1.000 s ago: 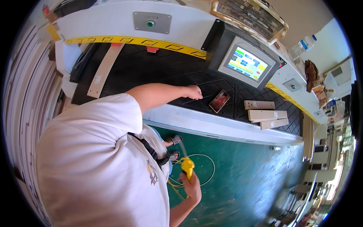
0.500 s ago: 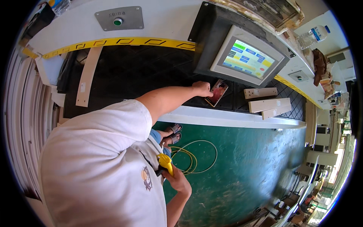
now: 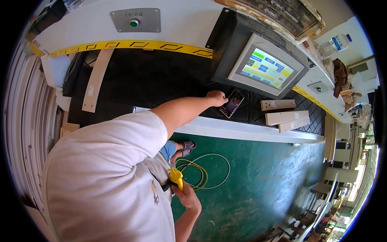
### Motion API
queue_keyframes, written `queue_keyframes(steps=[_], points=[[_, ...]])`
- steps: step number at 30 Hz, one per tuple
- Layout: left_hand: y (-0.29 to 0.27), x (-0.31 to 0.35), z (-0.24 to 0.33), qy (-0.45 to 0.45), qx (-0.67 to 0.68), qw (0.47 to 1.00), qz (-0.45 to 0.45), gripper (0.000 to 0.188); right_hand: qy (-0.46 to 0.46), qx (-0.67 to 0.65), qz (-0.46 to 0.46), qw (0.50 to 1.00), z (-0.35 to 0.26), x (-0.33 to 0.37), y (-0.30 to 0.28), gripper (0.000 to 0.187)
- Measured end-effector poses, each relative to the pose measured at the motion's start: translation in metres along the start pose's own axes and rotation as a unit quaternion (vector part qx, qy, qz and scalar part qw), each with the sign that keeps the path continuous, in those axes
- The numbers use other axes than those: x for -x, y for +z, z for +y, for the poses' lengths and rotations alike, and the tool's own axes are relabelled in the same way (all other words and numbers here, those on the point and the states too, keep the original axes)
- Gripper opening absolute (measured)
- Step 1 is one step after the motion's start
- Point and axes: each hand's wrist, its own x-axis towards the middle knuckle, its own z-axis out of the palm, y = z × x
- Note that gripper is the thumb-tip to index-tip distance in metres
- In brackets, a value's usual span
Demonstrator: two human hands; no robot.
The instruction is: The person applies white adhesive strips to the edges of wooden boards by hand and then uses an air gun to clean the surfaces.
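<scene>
My left hand (image 3: 217,98) is stretched over the black work surface (image 3: 153,76), its fingers curled in and nothing visible in them. Right beside it lies a phone (image 3: 231,104) with a dark picture on its lit screen. Whether a fingertip touches the phone's edge is hard to tell. Close to my waist, my right hand (image 3: 189,199) is wrapped round the grip of a yellow pistol-shaped tool (image 3: 175,177) with a black part; its exact kind does not show.
A touchscreen panel (image 3: 266,66) juts out above the phone. Several pale boards (image 3: 287,117) lie to its right, and a long board (image 3: 96,80) at left. A white rail (image 3: 242,128) edges the surface. Coiled hose (image 3: 229,169) rests on the green floor (image 3: 262,181).
My left hand has drawn slightly off the phone's screen. The screen's picture has turned from pinkish to dark. My right hand keeps its hold on the yellow tool.
</scene>
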Motion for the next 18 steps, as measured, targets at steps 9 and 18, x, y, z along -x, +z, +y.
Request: queue_keyframes(steps=[9,18], points=[[0.002,0.002,0.005,0.035,-0.007,0.999,-0.013,0.034,0.045,-0.199,0.126,0.971,0.003,0.024,0.014,0.018],[0.001,0.007,0.01,0.035,-0.007,0.999,-0.024,0.033,-0.025,-0.214,0.219,0.952,-0.021,0.017,0.0,0.039]])
